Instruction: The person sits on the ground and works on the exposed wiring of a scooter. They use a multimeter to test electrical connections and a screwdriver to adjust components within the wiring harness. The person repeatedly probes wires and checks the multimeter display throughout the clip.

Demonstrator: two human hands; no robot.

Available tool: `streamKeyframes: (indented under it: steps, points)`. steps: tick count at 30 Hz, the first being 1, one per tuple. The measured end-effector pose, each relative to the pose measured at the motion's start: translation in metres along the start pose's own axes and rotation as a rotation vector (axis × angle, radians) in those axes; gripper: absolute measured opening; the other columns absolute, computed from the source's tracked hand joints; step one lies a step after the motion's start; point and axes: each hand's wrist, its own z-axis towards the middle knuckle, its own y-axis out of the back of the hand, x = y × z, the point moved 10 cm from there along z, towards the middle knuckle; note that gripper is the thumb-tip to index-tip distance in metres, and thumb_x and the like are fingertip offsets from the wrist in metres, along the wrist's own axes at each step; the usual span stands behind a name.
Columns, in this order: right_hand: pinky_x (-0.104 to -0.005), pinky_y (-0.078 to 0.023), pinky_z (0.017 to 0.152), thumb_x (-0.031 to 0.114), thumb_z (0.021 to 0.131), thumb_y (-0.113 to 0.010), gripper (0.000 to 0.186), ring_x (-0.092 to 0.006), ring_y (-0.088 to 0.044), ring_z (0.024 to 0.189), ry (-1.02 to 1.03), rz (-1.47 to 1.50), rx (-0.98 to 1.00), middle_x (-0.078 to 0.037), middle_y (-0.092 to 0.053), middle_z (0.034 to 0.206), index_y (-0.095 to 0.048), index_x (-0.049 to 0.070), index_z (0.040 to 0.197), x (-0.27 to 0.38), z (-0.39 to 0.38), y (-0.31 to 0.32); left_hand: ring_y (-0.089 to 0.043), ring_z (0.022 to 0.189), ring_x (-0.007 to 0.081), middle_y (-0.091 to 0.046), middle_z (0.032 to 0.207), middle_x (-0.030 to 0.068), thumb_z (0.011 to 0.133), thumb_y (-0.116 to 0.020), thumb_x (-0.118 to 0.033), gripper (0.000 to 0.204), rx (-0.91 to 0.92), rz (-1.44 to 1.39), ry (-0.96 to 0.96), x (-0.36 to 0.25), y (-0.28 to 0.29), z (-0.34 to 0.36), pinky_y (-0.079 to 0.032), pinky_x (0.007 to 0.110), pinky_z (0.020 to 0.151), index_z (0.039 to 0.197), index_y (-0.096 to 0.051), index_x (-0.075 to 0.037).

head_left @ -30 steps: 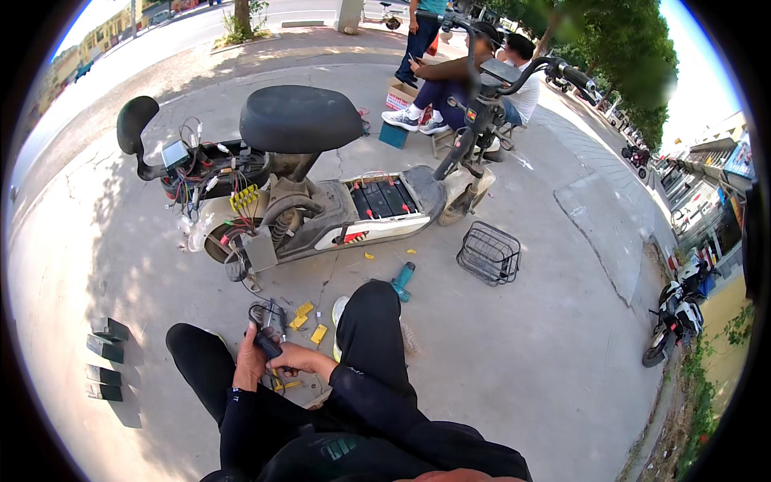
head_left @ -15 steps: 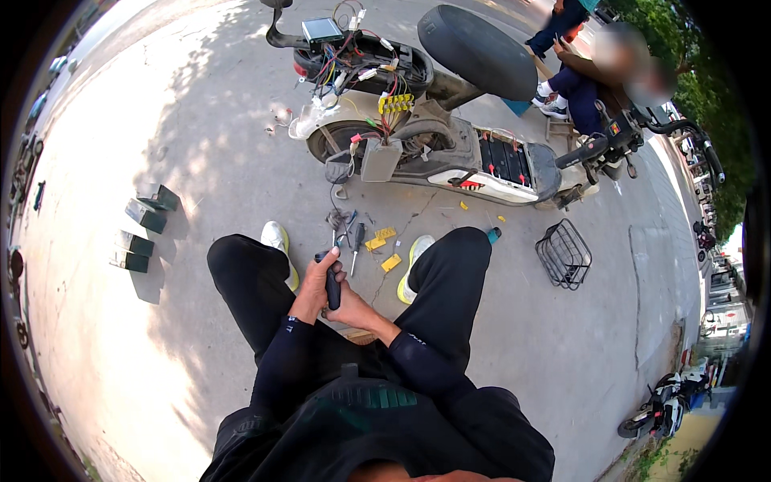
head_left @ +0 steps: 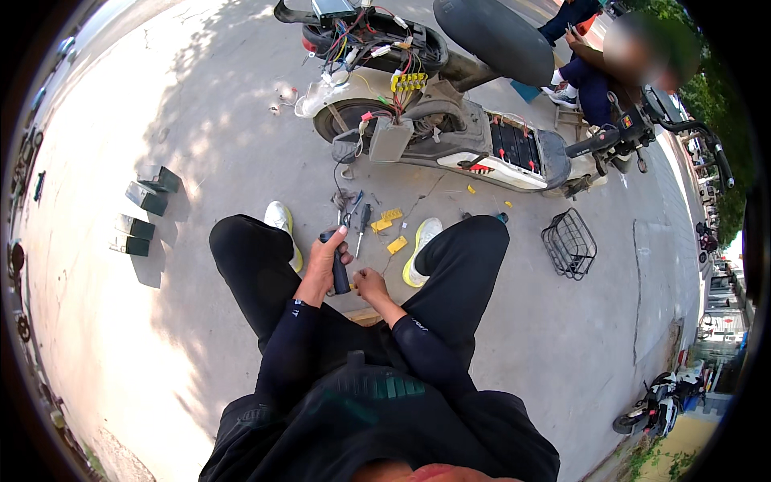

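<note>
My left hand is wrapped round a black cylinder that looks like a handle or throttle grip. Beside its lower end my right hand has its fingers pinched together; what they hold, if anything, is too small to make out. On the ground just beyond lie a screwdriver, a blue-handled tool and several yellow terminal blocks. A thin dark cable runs down from the scooter towards these tools.
A partly stripped electric scooter stands ahead, with loose wires, a yellow terminal strip and exposed batteries. Several dark battery blocks stand at left. A black wire basket lies at right. A person sits beyond the scooter.
My right hand has come away from the left and moved right, its fingers now pinched. The black cylinder shows more fully in my left hand. The view has shifted slightly.
</note>
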Motion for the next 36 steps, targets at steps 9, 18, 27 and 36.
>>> streamKeyframes:
  steps: [9, 18, 27, 36]
  points:
    - [-0.0481, -0.052, 0.089, 0.039, 0.088, -0.062, 0.042, -0.0416, -0.065, 0.104, 0.104, -0.577, 0.331, -0.023, -0.070, 0.107, -0.072, 0.003, 0.106, -0.044, -0.004, -0.062, -0.046, 0.058, 0.0082, -0.050, 0.073, -0.0005, 0.086, -0.079, -0.025, 0.034, -0.020, 0.172, -0.049, -0.063, -0.011, -0.011, -0.041, 0.024, 0.051, 0.102, -0.060, -0.001]
    - [-0.0461, -0.052, 0.090, 0.036, 0.087, -0.066, 0.046, -0.0405, -0.065, 0.107, 0.003, -0.494, 0.319, -0.026, -0.069, 0.110, -0.065, -0.003, 0.112, -0.062, 0.052, -0.100, -0.048, 0.063, 0.0087, -0.051, 0.078, 0.0012, 0.086, -0.079, -0.024, 0.055, -0.035, 0.608, -0.083, -0.135, 0.003, 0.028, -0.041, 0.024, 0.052, 0.123, -0.054, 0.007]
    - [-0.0492, -0.048, 0.097, 0.027, 0.087, -0.068, 0.046, -0.0427, -0.061, 0.113, -0.096, -0.267, 0.400, -0.027, -0.064, 0.118, -0.053, 0.004, 0.124, -0.052, 0.100, -0.195, -0.058, 0.067, 0.0084, -0.062, 0.086, 0.0075, 0.077, -0.086, -0.026, 0.068, -0.154, 0.519, -0.039, -0.124, 0.020, 0.027, -0.048, 0.022, 0.058, 0.124, -0.051, 0.008]
    - [-0.0497, -0.052, 0.087, 0.034, 0.081, -0.072, 0.057, -0.0418, -0.064, 0.104, -0.294, -0.369, 0.011, -0.024, -0.064, 0.110, -0.048, 0.004, 0.123, -0.060, 0.129, -0.210, -0.054, 0.058, 0.0055, -0.061, 0.080, 0.0023, 0.078, -0.085, -0.018, 0.061, -0.090, 0.477, 0.071, -0.119, -0.004, 0.034, -0.043, 0.020, 0.051, 0.123, -0.051, 0.004]
